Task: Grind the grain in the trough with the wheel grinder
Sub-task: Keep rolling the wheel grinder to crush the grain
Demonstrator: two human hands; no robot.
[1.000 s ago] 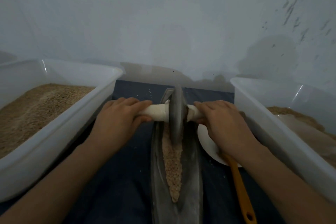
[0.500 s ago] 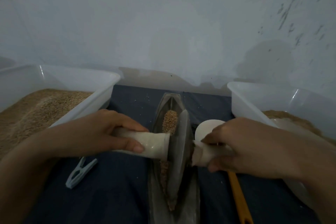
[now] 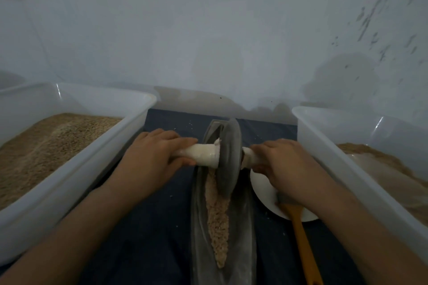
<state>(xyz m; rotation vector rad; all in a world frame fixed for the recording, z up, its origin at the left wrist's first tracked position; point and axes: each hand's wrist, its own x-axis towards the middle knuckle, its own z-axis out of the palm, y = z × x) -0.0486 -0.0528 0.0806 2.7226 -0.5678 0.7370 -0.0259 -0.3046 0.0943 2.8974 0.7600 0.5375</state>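
Pale blue-grey wall [image 3: 208,30], marked with dark flecks at upper right, backs a surface covered in dark blue cloth [image 3: 150,227]. One long grey trough [image 3: 199,227] lies on the cloth at centre, running away from the viewer. One strip of crushed grain [image 3: 217,220] lies along its channel, tapering to a point at the near end.

One wheel grinder [image 3: 228,157] stands upright in the far part of the trough, its grey disc edge down in the channel at the far end of the grain strip. One pale axle handle passes through the disc, showing on both sides.

Two hands observed. Left hand [image 3: 150,159] is wrapped round the left handle stub, fingers curled over the top. Right hand [image 3: 284,164] is wrapped round the right stub in the same way. Both forearms reach in from the bottom corners.

Two white plastic tubs noted: left tub [image 3: 76,176] holds tan grain nearly to its rim; right tub [image 3: 324,146] holds a lower brown heap. One white plate [image 3: 266,199] sits between trough and right tub, partly under the right wrist. One orange-handled utensil [image 3: 301,238] rests with its head on the plate, handle pointing toward the viewer. Scattered pale specks lie on the cloth
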